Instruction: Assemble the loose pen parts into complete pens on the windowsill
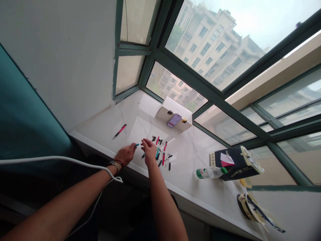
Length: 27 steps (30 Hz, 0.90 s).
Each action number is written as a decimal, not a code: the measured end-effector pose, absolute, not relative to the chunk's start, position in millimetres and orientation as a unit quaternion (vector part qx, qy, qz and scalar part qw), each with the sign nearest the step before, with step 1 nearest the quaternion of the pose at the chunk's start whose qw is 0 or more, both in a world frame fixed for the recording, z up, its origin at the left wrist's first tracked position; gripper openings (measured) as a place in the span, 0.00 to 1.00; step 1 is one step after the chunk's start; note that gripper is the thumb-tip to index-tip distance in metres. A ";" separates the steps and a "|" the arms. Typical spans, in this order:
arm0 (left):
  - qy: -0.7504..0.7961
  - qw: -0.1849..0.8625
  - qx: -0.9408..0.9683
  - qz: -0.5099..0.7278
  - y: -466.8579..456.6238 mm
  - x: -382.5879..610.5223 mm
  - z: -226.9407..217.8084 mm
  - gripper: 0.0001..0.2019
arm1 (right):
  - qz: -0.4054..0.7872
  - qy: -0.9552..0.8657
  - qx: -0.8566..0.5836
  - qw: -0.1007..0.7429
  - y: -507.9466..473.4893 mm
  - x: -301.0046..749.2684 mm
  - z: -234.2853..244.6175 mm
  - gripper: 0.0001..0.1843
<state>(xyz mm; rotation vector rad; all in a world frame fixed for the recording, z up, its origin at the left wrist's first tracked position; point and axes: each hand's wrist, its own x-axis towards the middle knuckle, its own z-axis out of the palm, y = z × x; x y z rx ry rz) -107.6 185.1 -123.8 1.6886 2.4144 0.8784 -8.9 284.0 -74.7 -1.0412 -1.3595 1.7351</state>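
My left hand (125,154) is closed on a teal pen barrel (136,145), whose end sticks out past the fingers. Close beside it, my right hand (148,150) has its thumb and fingertips pinched together near that end; whatever sits between them is too small to make out. To the right of my right hand lie several loose pen parts: pink barrels (164,158), black grips (169,166) and small pieces scattered on the white ledge (183,167). A whole pink and black pen (120,131) lies apart, to the left beyond my left hand.
A white box (175,113) stands against the window at the back. On the right are a clear bottle with a green cap (209,172), lying on its side, a dark carton (235,164) and a roll of tape (247,207). A white cable (62,158) crosses above my left forearm.
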 end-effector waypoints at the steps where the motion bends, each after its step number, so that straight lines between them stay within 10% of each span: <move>1: 0.786 0.035 0.548 0.285 184.9 -107.7 -123.4 0.16 | 0.673 -0.509 -0.403 0.354 277.4 -12.5 -77.1 0.19; 21: 0.786 0.046 0.543 0.294 183.3 -108.9 -121.3 0.16 | 0.433 -0.645 -0.497 0.388 249.7 18.8 -88.4 0.19; 27: 0.781 0.040 0.545 0.302 183.2 -109.2 -121.5 0.17 | 0.281 -0.743 -0.557 0.240 297.1 94.4 -84.0 0.10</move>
